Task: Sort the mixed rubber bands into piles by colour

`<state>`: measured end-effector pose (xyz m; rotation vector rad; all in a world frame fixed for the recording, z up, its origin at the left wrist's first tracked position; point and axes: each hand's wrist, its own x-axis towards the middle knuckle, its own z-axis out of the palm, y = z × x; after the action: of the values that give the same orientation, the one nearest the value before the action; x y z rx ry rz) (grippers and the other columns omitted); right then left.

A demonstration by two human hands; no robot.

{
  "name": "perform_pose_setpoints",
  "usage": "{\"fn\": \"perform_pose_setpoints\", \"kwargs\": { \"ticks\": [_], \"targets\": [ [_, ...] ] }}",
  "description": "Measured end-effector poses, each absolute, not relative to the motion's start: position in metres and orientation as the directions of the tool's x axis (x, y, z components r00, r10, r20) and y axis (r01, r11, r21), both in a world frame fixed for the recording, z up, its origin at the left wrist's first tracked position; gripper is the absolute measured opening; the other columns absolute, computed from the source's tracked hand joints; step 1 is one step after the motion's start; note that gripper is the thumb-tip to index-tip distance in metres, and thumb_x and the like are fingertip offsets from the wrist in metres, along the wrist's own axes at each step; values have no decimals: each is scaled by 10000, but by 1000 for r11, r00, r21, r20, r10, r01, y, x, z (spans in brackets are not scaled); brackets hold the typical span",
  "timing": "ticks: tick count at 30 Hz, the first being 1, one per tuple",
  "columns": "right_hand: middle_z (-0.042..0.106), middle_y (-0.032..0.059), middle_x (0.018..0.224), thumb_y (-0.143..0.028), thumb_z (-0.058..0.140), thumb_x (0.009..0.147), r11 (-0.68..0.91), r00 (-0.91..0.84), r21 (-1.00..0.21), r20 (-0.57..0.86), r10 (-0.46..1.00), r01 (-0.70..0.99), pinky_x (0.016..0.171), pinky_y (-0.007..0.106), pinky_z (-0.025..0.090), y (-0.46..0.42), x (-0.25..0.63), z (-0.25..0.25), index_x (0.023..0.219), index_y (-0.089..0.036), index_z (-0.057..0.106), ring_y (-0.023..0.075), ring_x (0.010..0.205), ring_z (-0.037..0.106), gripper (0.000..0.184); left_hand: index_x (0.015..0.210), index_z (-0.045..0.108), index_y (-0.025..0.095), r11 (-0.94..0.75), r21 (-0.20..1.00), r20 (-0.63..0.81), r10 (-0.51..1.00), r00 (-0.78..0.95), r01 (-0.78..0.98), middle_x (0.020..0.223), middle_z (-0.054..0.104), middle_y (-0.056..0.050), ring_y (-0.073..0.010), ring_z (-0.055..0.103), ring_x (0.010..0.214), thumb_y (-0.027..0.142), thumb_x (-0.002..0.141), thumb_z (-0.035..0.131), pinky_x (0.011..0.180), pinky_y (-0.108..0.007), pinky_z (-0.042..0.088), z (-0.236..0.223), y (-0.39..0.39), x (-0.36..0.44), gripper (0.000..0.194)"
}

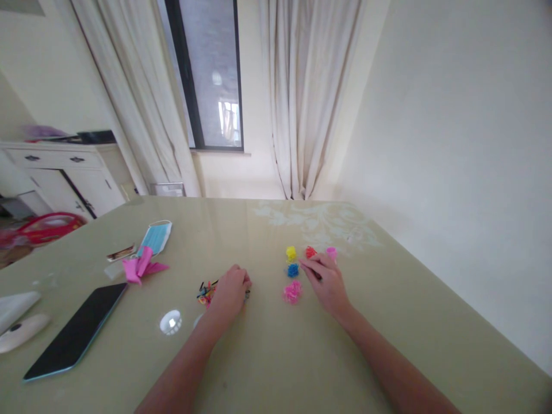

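My left hand (232, 292) rests over a pile of mixed small coloured pieces (206, 292), perhaps little rubber bands. Its fingers curl down, and the tips with whatever they grip are hidden. To the right, my right hand (326, 282) is held in a pinch; anything between thumb and finger is too small to name. Just left of those fingertips lies a blue heap (293, 270). Around it are a yellow heap (291, 253), a red heap (310, 252) and a larger pink heap (292, 292). Another pink heap (332, 252) sits beyond the right hand, partly covered.
On the table's left lie a dark-screened tablet (77, 330), a pink ribbon-like piece (142, 265), a blue face mask (155, 237) and a white rounded object (23, 332). A wall (466, 172) runs along the right edge; curtains (302, 98) hang behind.
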<state>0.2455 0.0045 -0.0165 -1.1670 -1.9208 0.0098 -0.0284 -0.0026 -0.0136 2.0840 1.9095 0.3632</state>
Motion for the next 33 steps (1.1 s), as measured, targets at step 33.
{"fn": "perform_pose_setpoints", "kwargs": {
  "ticks": [33],
  "targets": [
    [705, 59, 901, -295, 618, 1019, 722, -305, -404, 710, 635, 562, 767, 328, 504, -37, 210, -8, 1050, -225, 764, 196, 841, 641, 165, 958, 826, 187, -95, 982, 44, 955, 293, 162, 817, 781, -43, -178, 678, 790, 388, 823, 732, 756, -279, 536, 8, -27, 0, 260]
  ]
}}
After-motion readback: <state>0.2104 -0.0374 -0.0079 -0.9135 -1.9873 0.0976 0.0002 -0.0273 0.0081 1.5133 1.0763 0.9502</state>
